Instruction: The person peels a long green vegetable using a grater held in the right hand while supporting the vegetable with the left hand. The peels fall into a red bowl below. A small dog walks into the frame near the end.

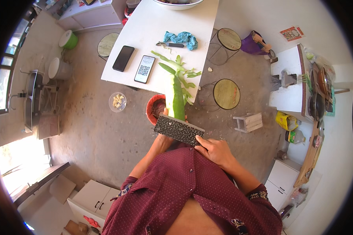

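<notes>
A long green gourd-like vegetable (175,98), with a pale peeled strip along its left side, points away from me over the table's near edge. My left hand (164,138) grips its near end from below, partly hidden by the blade. In my right hand (216,149) is a cleaver with a dark mottled blade (179,129), held across the vegetable's near end. Green peelings (186,75) lie beside the vegetable on the white table (114,73). Farther back are a peeler (173,45) with a dark handle and a crumpled blue plastic bag (181,38).
Two smartphones (123,58) (144,69) lie on the table's left part. Below its near edge is a red-rimmed container (149,113). A clear bowl (117,102) stands left, round stools (226,94) and a small wooden stool (248,122) right.
</notes>
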Demonstrator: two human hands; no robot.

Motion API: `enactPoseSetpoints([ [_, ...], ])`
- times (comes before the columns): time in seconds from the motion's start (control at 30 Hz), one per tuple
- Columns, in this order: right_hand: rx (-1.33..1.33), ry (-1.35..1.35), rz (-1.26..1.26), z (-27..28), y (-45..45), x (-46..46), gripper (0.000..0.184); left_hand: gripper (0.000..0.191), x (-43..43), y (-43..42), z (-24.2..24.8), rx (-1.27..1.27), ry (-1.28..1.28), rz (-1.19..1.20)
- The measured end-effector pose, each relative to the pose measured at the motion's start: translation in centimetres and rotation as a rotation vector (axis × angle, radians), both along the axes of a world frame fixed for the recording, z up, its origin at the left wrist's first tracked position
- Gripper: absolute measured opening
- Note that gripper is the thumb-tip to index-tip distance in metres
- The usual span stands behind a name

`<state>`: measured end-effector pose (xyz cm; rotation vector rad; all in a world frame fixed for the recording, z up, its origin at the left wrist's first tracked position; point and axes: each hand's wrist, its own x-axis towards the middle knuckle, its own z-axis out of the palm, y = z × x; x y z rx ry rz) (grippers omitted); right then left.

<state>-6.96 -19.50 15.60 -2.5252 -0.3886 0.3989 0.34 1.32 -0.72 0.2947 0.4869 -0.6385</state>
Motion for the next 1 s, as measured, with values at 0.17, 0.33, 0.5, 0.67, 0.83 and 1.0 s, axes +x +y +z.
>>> enactPoseSetpoints([
  [0.17,-0.035,0.005,-0.031,1.3,-0.3,-1.3,0.046,0.069,0.4,-0.8,1.9,0.057,0.002,-0.052],
  [0.33,0.006,0.009,-0.063,1.7,-0.5,-1.6,0.044,0.070,0.0,-1.9,3.0,0.177,0.053,-0.070],
  [0.5,-0.047,0.056,-0.074,2.1,-0.8,-2.5,0.043,0.068,-0.2,-3.0,2.9,0.172,0.085,-0.045],
  [0.67,-0.031,0.054,-0.095,2.2,-1.0,-2.3,0.043,0.070,-0.2,-3.5,2.9,0.172,0.103,-0.069],
  [0.83,-0.067,0.023,-0.079,1.3,-1.0,-2.5,0.043,0.067,-0.2,-3.5,3.3,0.180,0.126,-0.079],
  [1.0,-0.024,-0.060,-0.130,-1.5,-1.0,-1.0,0.043,0.053,-0.6,-4.2,2.6,0.196,0.081,-0.027],
])
